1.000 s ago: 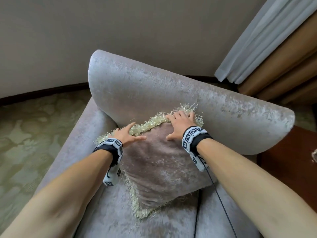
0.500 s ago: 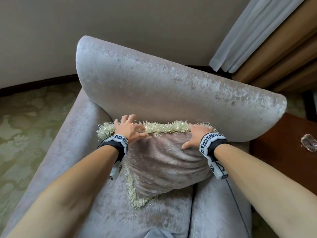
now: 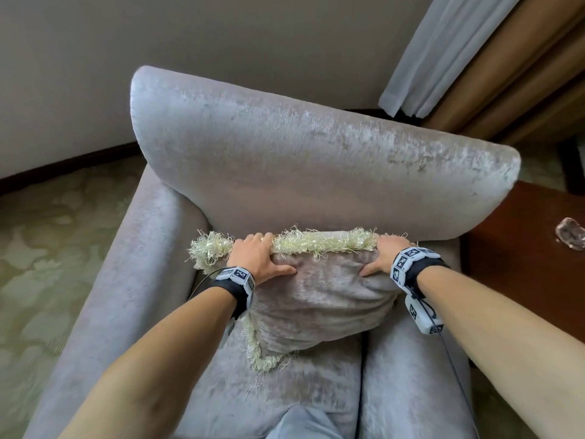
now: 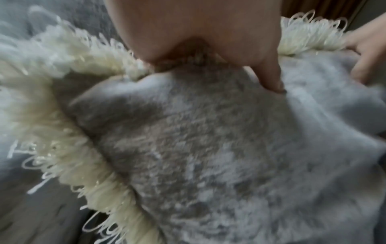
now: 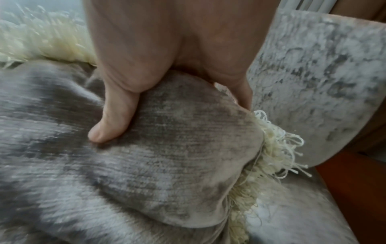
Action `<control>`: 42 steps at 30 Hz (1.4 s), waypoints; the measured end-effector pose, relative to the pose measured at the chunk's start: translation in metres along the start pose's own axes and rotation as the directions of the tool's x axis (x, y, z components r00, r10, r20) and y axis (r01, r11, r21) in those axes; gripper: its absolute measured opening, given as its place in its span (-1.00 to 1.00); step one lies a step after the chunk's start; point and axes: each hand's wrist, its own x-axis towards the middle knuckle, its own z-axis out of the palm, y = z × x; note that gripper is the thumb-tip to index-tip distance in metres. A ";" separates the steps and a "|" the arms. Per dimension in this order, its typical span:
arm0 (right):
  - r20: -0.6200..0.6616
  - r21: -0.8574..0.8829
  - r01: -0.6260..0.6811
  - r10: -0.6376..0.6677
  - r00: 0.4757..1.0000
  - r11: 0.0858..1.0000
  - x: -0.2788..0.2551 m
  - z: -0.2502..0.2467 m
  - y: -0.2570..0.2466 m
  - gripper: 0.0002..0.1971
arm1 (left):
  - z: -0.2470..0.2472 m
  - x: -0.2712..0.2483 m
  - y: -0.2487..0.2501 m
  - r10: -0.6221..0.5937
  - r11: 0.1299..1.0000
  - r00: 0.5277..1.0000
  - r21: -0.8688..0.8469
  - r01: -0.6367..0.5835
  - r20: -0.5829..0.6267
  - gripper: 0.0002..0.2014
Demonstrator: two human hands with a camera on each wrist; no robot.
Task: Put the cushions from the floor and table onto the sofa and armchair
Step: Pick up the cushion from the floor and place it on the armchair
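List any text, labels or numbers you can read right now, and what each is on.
No readable words, brands or numbers in any view.
Left hand wristband: black-and-white square marker patterns only, no letters.
Right hand wristband: the same kind of marker patterns, no letters.
Cushion, armchair, side table: no label or tag visible.

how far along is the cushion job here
Done: one fringed cushion already sits on the armchair seat, leaning toward the backrest. In hand: the left hand and right hand both grip its top edge, thumbs pressed into the front, apparently straightening it. Left: letting go. No other cushions, sofa or floor cushions are in view, so how many remain cannot be told.
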 end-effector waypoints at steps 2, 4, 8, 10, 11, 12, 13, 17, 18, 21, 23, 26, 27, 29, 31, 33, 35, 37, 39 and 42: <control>0.001 0.009 0.031 -0.031 1.000 0.999 -0.006 0.006 0.003 -0.12 | 0.007 -0.012 0.001 0.026 1.000 0.999 0.018 -0.026 -0.030 -0.16; -0.004 0.023 0.051 -0.051 0.999 0.998 -0.012 0.012 0.005 -0.29 | 0.012 -0.022 0.004 0.050 0.998 0.999 0.046 -0.050 0.010 -0.19; 0.008 0.050 0.041 -0.042 0.999 0.998 -0.026 0.003 0.006 -0.40 | -0.005 -0.027 0.011 0.080 0.991 0.993 0.100 -0.089 0.083 -0.13; 0.002 0.079 0.021 -0.021 1.000 0.997 -0.032 -0.014 0.007 -0.42 | -0.025 -0.025 0.011 0.087 0.985 0.993 0.140 -0.098 0.081 -0.06; -0.002 0.112 0.005 -0.005 1.000 0.994 -0.035 -0.021 0.007 -0.40 | -0.035 -0.025 0.011 0.088 0.983 0.993 0.153 -0.099 0.077 -0.05; -0.008 0.146 -0.002 0.003 1.000 0.989 -0.036 -0.028 0.008 -0.34 | -0.046 -0.023 0.010 0.093 0.979 0.993 0.175 -0.104 0.071 -0.03; -0.013 0.169 -0.005 0.008 1.000 0.986 -0.039 -0.034 0.008 -0.26 | -0.057 -0.020 0.009 0.103 0.973 0.993 0.200 -0.113 0.060 -0.02; -0.005 0.358 -0.003 0.005 1.000 0.934 -0.040 -0.029 0.010 -0.18 | -0.100 -0.004 0.005 0.141 0.941 0.990 0.309 -0.136 0.008 -0.05; -0.025 0.387 -0.005 0.016 1.000 0.922 -0.038 -0.025 0.010 -0.10 | -0.109 0.001 0.004 0.147 0.934 0.989 0.329 -0.139 -0.002 -0.08; -0.070 0.432 -0.003 0.036 0.997 0.902 -0.034 -0.017 0.006 -0.18 | -0.117 0.014 0.002 0.126 0.935 0.992 0.337 -0.115 -0.013 -0.14; -0.114 0.435 0.025 0.027 0.993 0.900 -0.033 -0.018 0.005 -0.27 | -0.107 0.018 0.001 0.082 0.948 0.996 0.309 -0.073 -0.016 -0.17; -0.166 0.375 0.021 0.045 0.985 0.927 -0.027 -0.025 0.009 -0.09 | -0.089 0.022 -0.004 0.022 0.972 0.997 0.237 -0.005 -0.073 -0.28; -0.181 0.355 0.015 0.053 0.982 0.935 -0.025 -0.028 0.011 -0.07 | -0.086 0.023 -0.008 0.017 0.979 0.995 0.205 0.004 -0.103 -0.34; -0.216 0.335 0.013 0.064 0.974 0.942 -0.023 -0.036 0.015 -0.13 | -0.085 0.025 -0.015 -0.004 0.986 0.988 0.165 0.029 -0.153 -0.44; -0.273 0.316 0.026 0.065 0.960 0.948 -0.021 -0.040 0.018 -0.28 | -0.087 0.027 -0.020 -0.049 0.989 0.982 0.129 0.073 -0.183 -0.49; -0.331 0.302 0.028 0.077 0.940 0.953 -0.019 -0.041 0.016 -0.36 | -0.088 0.026 -0.023 -0.093 0.990 0.979 0.085 0.109 -0.182 -0.43; -0.373 0.307 0.021 0.100 0.923 0.952 -0.020 -0.040 0.012 -0.34 | -0.088 0.023 -0.023 -0.143 0.987 0.977 0.048 0.152 -0.158 -0.25; -0.401 0.321 0.008 0.128 0.907 0.947 -0.022 -0.039 0.009 -0.32 | -0.089 0.019 -0.023 -0.186 0.981 0.974 0.028 0.191 -0.129 -0.13; -0.432 0.325 0.010 0.139 0.891 0.946 -0.024 -0.039 0.008 -0.30 | -0.090 0.013 -0.024 -0.198 0.979 0.972 0.017 0.202 -0.126 -0.09; -0.479 0.346 0.045 0.136 0.867 0.937 -0.027 -0.039 0.004 -0.28 | -0.092 0.001 -0.026 -0.215 0.977 0.965 -0.021 0.214 -0.152 -0.07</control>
